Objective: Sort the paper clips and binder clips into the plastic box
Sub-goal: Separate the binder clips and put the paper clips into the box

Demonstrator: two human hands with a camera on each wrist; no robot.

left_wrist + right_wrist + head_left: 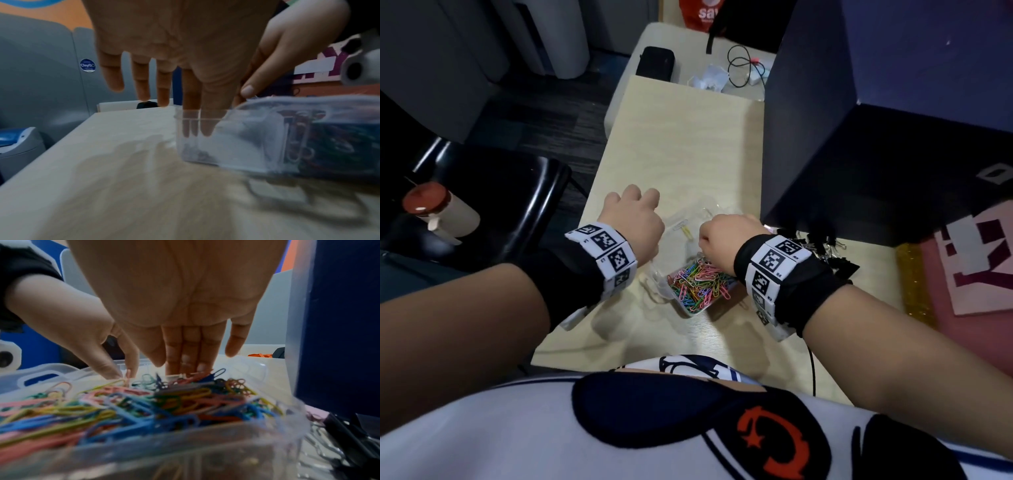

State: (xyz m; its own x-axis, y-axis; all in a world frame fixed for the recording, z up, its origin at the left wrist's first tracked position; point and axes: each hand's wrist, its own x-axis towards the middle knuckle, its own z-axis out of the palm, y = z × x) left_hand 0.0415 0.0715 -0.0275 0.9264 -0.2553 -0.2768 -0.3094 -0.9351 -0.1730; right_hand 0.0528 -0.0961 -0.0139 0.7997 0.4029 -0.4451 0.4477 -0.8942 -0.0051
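A clear plastic box (709, 209) stands on the pale table, and its near compartment is heaped with coloured paper clips (697, 284). A silver and a yellow clip (683, 228) lie in a farther compartment. Black binder clips (828, 253) are piled just right of the box. My left hand (633, 219) points down at the box's left side, its index finger and thumb (197, 134) dipped straight into a compartment with nothing seen between them. My right hand (726, 236) reaches down over the heap (144, 402), its straight fingertips (174, 369) at the heap's far edge beside a small pale thing; whether they pinch it is unclear.
A tall dark blue box (859, 137) rises close on the right, near the binder clips. The box's clear lid (41, 376) lies to its left. A black chair with a red-capped bottle (438, 212) is off the table's left edge. A black case and a cable lie at the far end.
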